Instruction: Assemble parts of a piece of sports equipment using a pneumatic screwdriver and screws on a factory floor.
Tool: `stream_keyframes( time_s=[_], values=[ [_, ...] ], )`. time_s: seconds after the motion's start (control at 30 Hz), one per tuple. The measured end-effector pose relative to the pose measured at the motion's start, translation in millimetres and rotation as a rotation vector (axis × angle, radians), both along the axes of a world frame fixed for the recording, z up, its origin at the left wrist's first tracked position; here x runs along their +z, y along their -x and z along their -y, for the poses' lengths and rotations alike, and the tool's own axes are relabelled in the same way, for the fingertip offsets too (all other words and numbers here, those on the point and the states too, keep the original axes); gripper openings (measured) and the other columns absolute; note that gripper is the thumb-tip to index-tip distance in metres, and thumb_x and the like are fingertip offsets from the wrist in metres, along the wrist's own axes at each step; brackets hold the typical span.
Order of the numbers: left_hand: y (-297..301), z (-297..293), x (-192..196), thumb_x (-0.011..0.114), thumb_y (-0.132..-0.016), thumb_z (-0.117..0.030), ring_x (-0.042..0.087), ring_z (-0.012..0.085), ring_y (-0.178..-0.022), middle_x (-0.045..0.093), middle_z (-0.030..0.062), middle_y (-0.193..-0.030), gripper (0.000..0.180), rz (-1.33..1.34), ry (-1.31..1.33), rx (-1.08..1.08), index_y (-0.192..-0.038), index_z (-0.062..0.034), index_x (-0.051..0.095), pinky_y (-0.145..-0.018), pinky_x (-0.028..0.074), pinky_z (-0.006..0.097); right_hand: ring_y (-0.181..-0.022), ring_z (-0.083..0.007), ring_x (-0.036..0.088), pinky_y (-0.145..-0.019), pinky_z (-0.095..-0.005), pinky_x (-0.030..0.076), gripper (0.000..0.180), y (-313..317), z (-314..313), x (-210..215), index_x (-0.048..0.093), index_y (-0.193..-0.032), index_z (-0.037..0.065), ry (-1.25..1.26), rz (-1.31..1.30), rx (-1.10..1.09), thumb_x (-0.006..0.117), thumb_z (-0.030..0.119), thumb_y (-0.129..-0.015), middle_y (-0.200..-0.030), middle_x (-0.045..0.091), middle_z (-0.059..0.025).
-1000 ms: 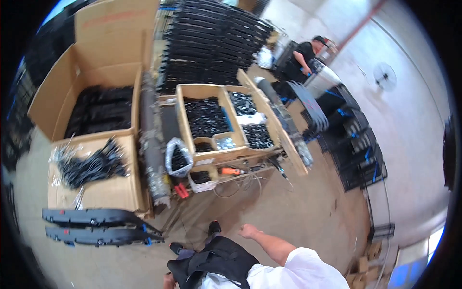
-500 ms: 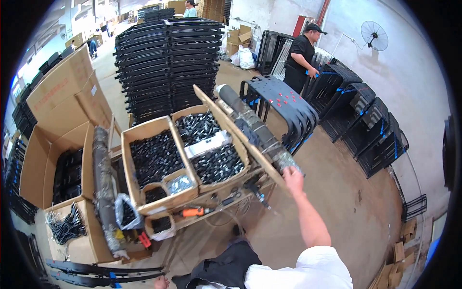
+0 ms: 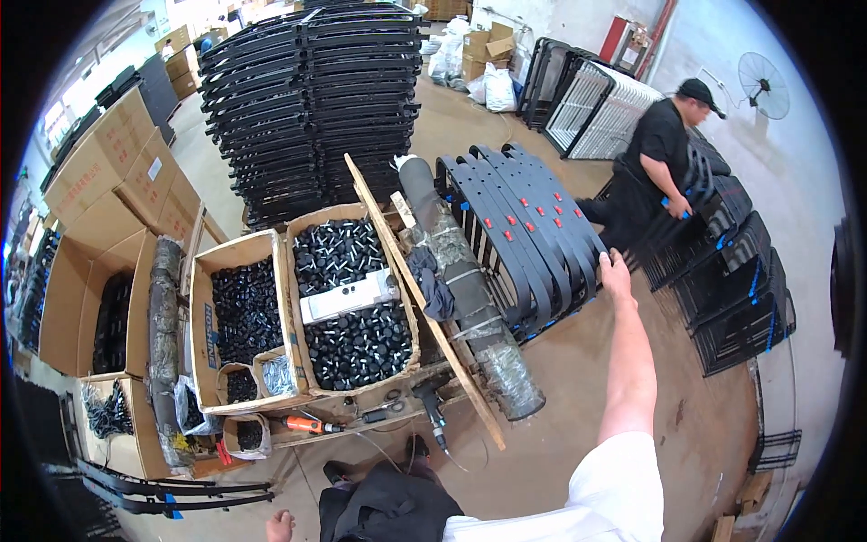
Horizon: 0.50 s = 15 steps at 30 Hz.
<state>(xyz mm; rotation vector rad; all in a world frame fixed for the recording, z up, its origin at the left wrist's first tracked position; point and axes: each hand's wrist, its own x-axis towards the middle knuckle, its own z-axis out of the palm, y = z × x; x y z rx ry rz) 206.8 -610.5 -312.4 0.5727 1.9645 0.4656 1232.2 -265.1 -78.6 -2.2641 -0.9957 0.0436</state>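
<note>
My right arm stretches forward, and my right hand (image 3: pixel 615 275) is at the near right corner of a group of black curved metal frames (image 3: pixel 533 203). Its thumb and fingers look apart; whether they touch the metal I cannot tell. Red pieces (image 3: pixel 533 211) dot the tops of these frames. Low at the left, my left hand (image 3: pixel 281 526) hangs with curled fingers and nothing visible in it. Nearest to it are long black curved bars (image 3: pixel 217 490) with a blue band. Between the frames and the cartons lie a wrapped dark roll (image 3: pixel 470 303) and a wooden plank (image 3: pixel 433 321).
Cartons (image 3: pixel 291 307) of black-headed screws stand on a bench, with an orange-handled tool (image 3: pixel 312 425) and a power driver (image 3: pixel 432 411) at its edge. A tall stack of black frames (image 3: pixel 307 108) rises behind. A co-worker (image 3: pixel 664 172) handles more frames (image 3: pixel 741 280) by the wall.
My right hand has left the plank and roll and moved right and up to the black frames. The view has shifted. The co-worker now bends toward the frames by the wall.
</note>
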Motion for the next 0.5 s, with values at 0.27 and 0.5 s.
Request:
stream_keyframes(
  time_s=[0.27, 0.5],
  values=[
    [-15, -18, 35, 0.062, -0.102, -0.022, 0.071, 0.0148, -0.075, 0.077, 0.0089, -0.093, 0.033, -0.185, -0.038, -0.114, -0.119, 0.0052, 0.074, -0.068, 0.056, 0.031, -0.116, -0.0531, 0.065, -0.096, -0.0586, 0.052, 0.047, 43, -14, 9, 0.061, -0.127, 0.0, 0.189, 0.135, 0.044, 0.055, 0.043, -0.109, -0.119, 0.071, -0.0334],
    [-116, -117, 90, 0.064, -0.1, -0.022, 0.075, 0.0202, -0.093, 0.079, 0.0152, -0.1, 0.035, -0.316, -0.244, -0.385, -0.123, 0.003, 0.074, -0.085, 0.058, 0.035, -0.096, -0.0535, 0.069, -0.082, -0.0603, 0.053, 0.045, 18, 70, 18, 0.064, -0.107, 0.0, 0.088, 0.263, -0.014, 0.059, 0.045, -0.107, -0.096, 0.072, -0.0318]
  ],
)
